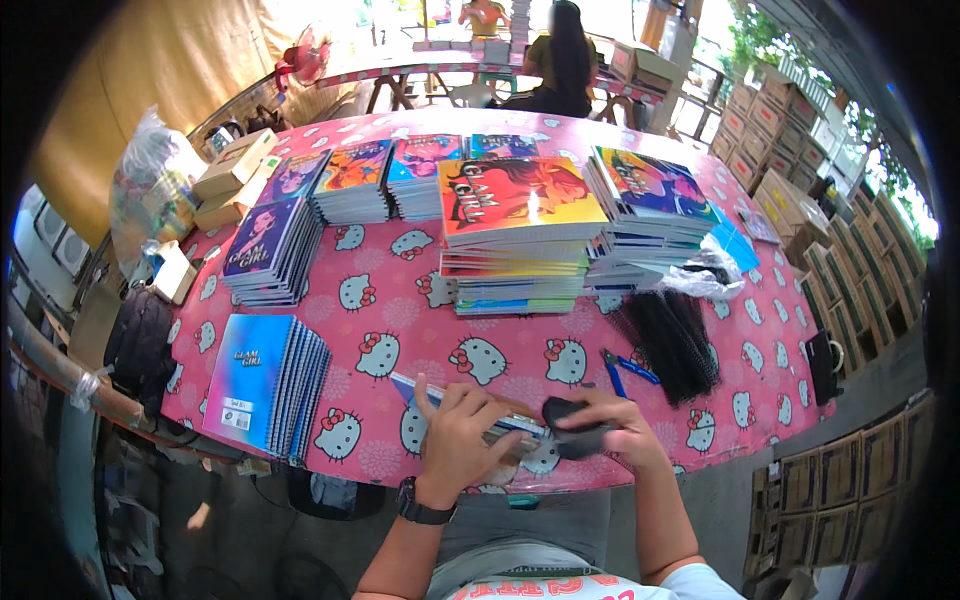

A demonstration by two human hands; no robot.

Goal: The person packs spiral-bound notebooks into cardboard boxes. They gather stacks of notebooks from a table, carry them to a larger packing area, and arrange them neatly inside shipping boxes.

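Observation:
At the near edge of the table, my left hand (pixel 462 435) is closed on a thin notebook (pixel 403 387), which stands tilted on its edge. My right hand (pixel 622 428) grips a black rounded object (pixel 578 444) against the notebook's right end; motion blur hides its exact kind. Just beyond that hand lie blue-handled pliers (pixel 630 372), beside a bundle of black spiral binding coils (pixel 672 345). To my left, a stack of blue-covered spiral notebooks (pixel 262 375) leans in a fanned row.
Several notebook stacks (pixel 520 205) with colourful covers cross the pink cat-print table (pixel 385 290). A crumpled clear plastic bag (pixel 706 270) lies by the right stack. Cardboard boxes (pixel 770 130) and wooden pallets (pixel 865 270) stand at the right. Another person (pixel 560 65) sits beyond the table.

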